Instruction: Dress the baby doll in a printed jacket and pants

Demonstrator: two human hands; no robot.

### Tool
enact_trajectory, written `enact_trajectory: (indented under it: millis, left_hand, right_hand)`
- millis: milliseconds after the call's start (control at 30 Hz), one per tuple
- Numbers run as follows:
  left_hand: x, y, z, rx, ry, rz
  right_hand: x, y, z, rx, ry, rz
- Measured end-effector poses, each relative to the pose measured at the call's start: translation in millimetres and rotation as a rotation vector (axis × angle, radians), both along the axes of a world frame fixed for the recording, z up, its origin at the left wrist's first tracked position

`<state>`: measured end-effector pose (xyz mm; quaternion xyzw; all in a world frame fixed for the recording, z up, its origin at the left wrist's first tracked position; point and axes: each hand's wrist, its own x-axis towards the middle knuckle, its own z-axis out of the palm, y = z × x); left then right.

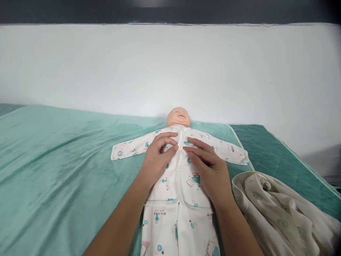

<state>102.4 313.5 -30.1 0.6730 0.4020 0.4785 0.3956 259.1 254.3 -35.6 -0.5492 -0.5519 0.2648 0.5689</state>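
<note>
A baby doll (178, 117) lies on its back, its head toward the wall and its sleeves spread to both sides. It wears a white baby shirt (170, 187) with a teal and pink print and round buttons down the front. At a chest button (180, 147), the thumb and index finger of my left hand (158, 155) pinch the shirt's front edge. From the other side, my right hand (210, 165) brings its index finger and thumb close together on the cloth by that button. A lower button (180, 168) shows between my wrists. Matching white pants (167, 232) lie below the shirt.
A light green sheet (59, 169) covers the bed, with a darker quilted green cover (278, 154) at the right. A crumpled cream cloth (279, 214) lies beside my right forearm. Behind the doll rises a white wall (161, 68).
</note>
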Motion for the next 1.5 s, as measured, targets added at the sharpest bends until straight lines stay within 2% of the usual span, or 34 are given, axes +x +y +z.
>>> enact_trajectory:
  millis: [400, 767, 933, 1100, 1267, 1500]
  left_hand:
    - [0.8, 1.0, 0.1, 0.035, 0.053, 0.023]
    - [3.3, -1.2, -1.5, 0.269, 0.065, 0.072]
    - [1.5, 1.2, -5.3, 0.244, 0.021, 0.045]
    - [0.0, 1.3, -4.3, 0.174, -0.001, -0.039]
    - [-0.1, -2.0, 1.2, 0.143, 0.058, -0.034]
    - [-1.7, -0.4, -0.1, 0.144, 0.053, -0.036]
  right_hand:
    - [0.5, 0.6, -2.4, 0.056, -0.033, 0.026]
    - [-0.4, -0.4, -1.4, 0.112, -0.08, 0.04]
    - [-0.7, -0.9, -0.9, 0.122, -0.108, 0.031]
    - [-2.1, -0.6, 0.8, 0.13, -0.117, 0.032]
    - [-2.3, -1.2, 0.6, 0.132, -0.152, 0.031]
    - [-2.5, -1.6, -0.6, 0.156, -0.274, 0.031]
